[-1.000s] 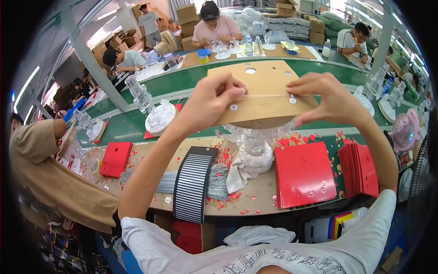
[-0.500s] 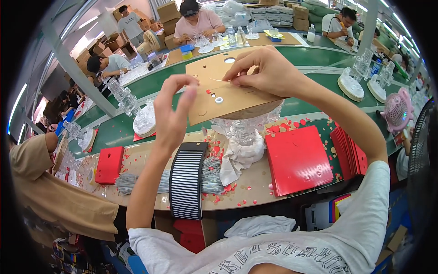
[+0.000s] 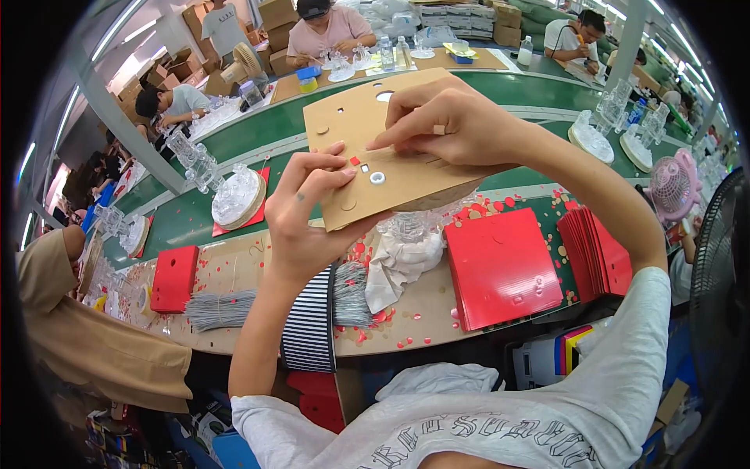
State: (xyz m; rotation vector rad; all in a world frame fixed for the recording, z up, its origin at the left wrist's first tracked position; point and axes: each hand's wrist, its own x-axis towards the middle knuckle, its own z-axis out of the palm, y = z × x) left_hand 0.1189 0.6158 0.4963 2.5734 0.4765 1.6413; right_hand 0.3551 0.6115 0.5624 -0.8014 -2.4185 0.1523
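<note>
head view: left hand (image 3: pixel 308 215) and right hand (image 3: pixel 445 121) both grip the brown cardboard sheet (image 3: pixel 348 117).

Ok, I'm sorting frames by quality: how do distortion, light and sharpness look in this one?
Head view: strong fisheye, the green conveyor belt bends and a black ring frames the picture; even overhead lighting, soft shadows only; the brown cardboard sheet and both hands, left and right, are sharp; glare streaks show at the left rim.
</note>
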